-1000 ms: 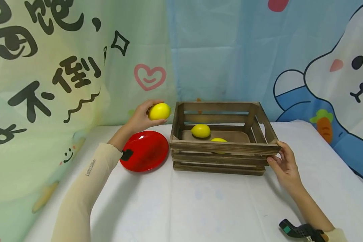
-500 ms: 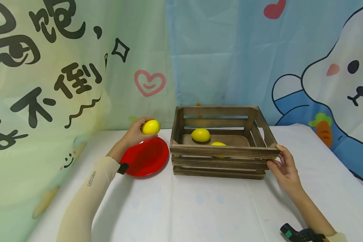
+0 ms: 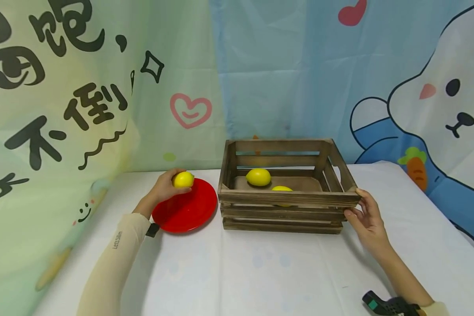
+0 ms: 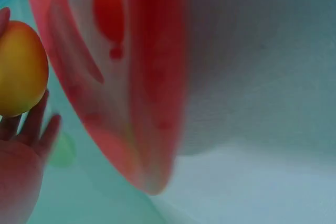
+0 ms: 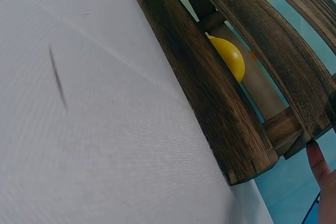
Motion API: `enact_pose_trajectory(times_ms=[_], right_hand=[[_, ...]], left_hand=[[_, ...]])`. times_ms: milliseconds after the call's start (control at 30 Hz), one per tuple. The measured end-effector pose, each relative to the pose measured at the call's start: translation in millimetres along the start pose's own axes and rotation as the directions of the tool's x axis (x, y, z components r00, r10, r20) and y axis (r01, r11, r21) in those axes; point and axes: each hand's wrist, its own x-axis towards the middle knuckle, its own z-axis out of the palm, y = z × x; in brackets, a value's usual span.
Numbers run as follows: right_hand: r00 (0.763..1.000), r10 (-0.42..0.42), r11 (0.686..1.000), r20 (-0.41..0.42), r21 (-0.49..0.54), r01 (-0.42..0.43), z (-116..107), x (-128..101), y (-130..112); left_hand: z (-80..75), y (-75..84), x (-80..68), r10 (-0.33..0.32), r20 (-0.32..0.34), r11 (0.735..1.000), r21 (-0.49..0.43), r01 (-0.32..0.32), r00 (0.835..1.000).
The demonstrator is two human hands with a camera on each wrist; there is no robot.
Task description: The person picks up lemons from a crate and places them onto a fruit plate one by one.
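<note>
A yellow lemon [image 3: 183,179] is gripped between the thumb and fingers of my left hand [image 3: 163,188], over the far left part of a red plate [image 3: 189,210]. In the left wrist view the lemon [image 4: 22,69] shows beside the plate's rim [image 4: 157,145]. My right hand [image 3: 368,221] holds the front right corner of a brown slatted wooden crate [image 3: 288,213], fingers at the top slat and thumb lower down. Inside the crate are two more lemons: one [image 3: 258,177] lies in full view, while the front slats partly hide the other [image 3: 282,188].
Everything stands on a table with a white cloth [image 3: 260,272]. A printed curtain [image 3: 260,79] hangs right behind the crate and continues along the left side. The plate sits close to the crate's left end.
My left hand has carried the lemon leftward and down, from beside the crate's left end to over the plate. The right hand keeps its hold on the crate's corner.
</note>
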Motion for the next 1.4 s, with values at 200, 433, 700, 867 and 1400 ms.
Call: enact_pose_trajectory(times_ms=[200, 433, 700, 867, 1400], right_hand=[[1.000, 0.010, 1.000, -0.008, -0.006, -0.010, 1, -1, 0], [0.999, 0.033, 0.999, -0.016, -0.025, -0.033, 1, -1, -1], [0.999, 0.050, 0.998, -0.015, -0.041, -0.050, 1, -1, -2], [0.998, 0.052, 0.998, -0.017, -0.037, -0.053, 1, -1, -2], [0.998, 0.056, 0.998, -0.017, -0.041, -0.056, -1, -1, 0]], left_hand=[[1.9, -11.9, -1.5, -0.046, 0.026, 0.998, 0.050, 0.045, 0.999], [0.9, -16.7, -3.3, -0.006, 0.028, 0.998, 0.067, 0.004, 1.000], [-1.3, -19.4, -7.6, 0.039, 0.041, 0.995, 0.089, -0.043, 0.998], [-0.5, -20.0, -7.7, 0.030, 0.057, 0.995, 0.098, -0.036, 0.998], [-2.1, -17.1, -10.2, 0.091, 0.149, 0.993, 0.058, -0.100, 0.985]])
